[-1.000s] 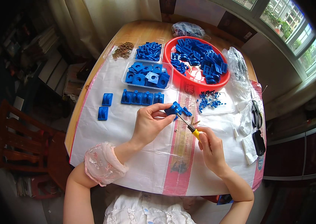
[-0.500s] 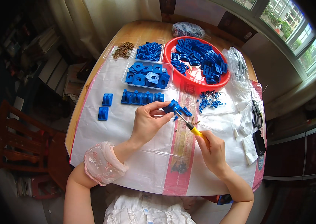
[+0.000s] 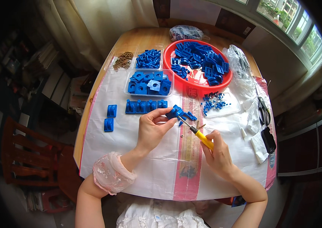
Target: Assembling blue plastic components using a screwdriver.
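Note:
A small blue plastic part [image 3: 174,112] is pinched between the thumb and fingers of my left hand [image 3: 150,131], just above the sheet. My right hand [image 3: 219,155] is wrapped round a screwdriver [image 3: 205,140] with a yellow and black handle. Its metal shaft slants up and left, and the tip meets the blue part; the exact contact is too small to make out. Beside the held part lie some loose blue pieces [image 3: 190,116] and thin brass-coloured screws [image 3: 201,125]. A row of blue assembled pieces [image 3: 140,106] stands beyond my left hand.
Further left sit two blue pieces [image 3: 108,124]. At the back are a clear tub of blue square plates [image 3: 141,89], blue slim parts [image 3: 148,59], brass screws [image 3: 123,60] and a red basin [image 3: 227,81]. Tiny nuts and blue bits [image 3: 214,102], scissors [image 3: 263,111] and plastic bags [image 3: 240,64] lie right.
The whole view has shifted slightly as the head moved. My right fingers have changed their position a little on the screwdriver handle. Both hands keep hold of the same things.

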The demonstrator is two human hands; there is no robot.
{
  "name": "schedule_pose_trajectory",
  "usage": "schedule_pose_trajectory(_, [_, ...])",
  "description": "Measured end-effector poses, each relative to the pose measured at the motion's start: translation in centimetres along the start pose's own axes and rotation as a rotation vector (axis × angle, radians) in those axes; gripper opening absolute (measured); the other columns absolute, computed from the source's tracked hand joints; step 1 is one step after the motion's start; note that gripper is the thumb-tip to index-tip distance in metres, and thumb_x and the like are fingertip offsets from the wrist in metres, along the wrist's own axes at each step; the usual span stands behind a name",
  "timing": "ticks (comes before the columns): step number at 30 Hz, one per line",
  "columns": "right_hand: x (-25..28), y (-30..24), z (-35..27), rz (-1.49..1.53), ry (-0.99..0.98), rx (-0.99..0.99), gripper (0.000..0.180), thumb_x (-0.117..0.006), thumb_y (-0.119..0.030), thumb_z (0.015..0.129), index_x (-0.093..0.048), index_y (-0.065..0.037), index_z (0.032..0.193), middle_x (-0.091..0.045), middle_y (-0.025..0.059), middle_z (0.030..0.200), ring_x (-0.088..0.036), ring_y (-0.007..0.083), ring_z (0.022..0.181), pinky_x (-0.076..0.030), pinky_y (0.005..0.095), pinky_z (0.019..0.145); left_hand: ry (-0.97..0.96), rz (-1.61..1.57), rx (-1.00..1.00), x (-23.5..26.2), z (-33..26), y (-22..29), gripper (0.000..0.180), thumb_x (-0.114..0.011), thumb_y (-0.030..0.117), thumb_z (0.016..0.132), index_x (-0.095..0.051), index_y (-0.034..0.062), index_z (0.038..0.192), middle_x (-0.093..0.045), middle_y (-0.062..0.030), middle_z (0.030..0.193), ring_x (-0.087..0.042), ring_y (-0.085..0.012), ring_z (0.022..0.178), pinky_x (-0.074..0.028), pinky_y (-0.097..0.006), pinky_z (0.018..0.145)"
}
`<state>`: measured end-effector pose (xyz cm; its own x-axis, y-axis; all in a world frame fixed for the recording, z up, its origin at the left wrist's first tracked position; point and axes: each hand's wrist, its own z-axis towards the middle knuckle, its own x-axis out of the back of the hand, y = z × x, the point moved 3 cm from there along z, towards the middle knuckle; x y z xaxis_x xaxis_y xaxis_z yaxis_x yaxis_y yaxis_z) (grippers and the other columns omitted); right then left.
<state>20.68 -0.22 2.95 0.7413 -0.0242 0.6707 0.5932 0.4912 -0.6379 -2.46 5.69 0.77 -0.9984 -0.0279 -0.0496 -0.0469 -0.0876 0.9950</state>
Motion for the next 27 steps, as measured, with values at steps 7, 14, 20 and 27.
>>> schedule_pose_trajectory(7, [1.4, -1.1, 0.7, -0.254, -0.042, 0.025, 0.022, -0.065, -0.01, 0.096, -0.059, -0.002, 0.116, -0.065, 0.0142, 0.081, -0.063, 0.0332, 0.061, -0.047, 0.0404, 0.055, 0.004, -0.012, -0.053, 0.2, 0.1, -0.4, 0.037, -0.077, -0.003, 0.085, -0.068, -0.0043, 0.12, -0.075, -0.0082, 0.097, -0.072, -0.0089, 0.084, -0.06, -0.021, 0.075])
schedule_pose_trajectory(14, [0.8, 0.2, 0.5, 0.205, -0.155, -0.249, 0.021, -0.06, -0.018, 0.102, -0.056, -0.006, 0.119, -0.059, 0.0125, 0.066, -0.055, 0.0276, 0.053, -0.04, 0.0372, 0.051, 0.005, -0.033, -0.044, 0.0, 0.0, -0.2, 0.037, -0.077, -0.004, 0.085, -0.068, -0.0043, 0.121, -0.075, -0.0086, 0.1, -0.072, -0.0088, 0.085, -0.06, -0.021, 0.076])
schedule_pose_trajectory(20, [0.5, -0.7, 0.6, 0.279, -0.167, -0.288, 0.025, -0.066, -0.01, 0.097, -0.048, -0.005, 0.113, -0.06, 0.0163, 0.069, -0.059, 0.0307, 0.056, -0.042, 0.0385, 0.052, 0.032, -0.029, -0.022, 0.3, 0.2, 0.0, 0.038, -0.078, -0.006, 0.083, -0.068, -0.0058, 0.12, -0.075, -0.0109, 0.105, -0.072, -0.0105, 0.087, -0.059, -0.022, 0.08])
schedule_pose_trajectory(27, [0.6, -0.2, 0.2, -0.232, -0.033, 0.084, 0.027, -0.074, -0.015, 0.092, -0.054, -0.001, 0.103, -0.062, 0.0158, 0.071, -0.063, 0.0292, 0.059, -0.046, 0.0403, 0.051, 0.005, -0.007, -0.026, 0.1, 0.1, -0.2, 0.037, -0.078, -0.003, 0.085, -0.069, -0.0036, 0.12, -0.075, -0.0094, 0.102, -0.072, -0.0098, 0.087, -0.06, -0.022, 0.076])
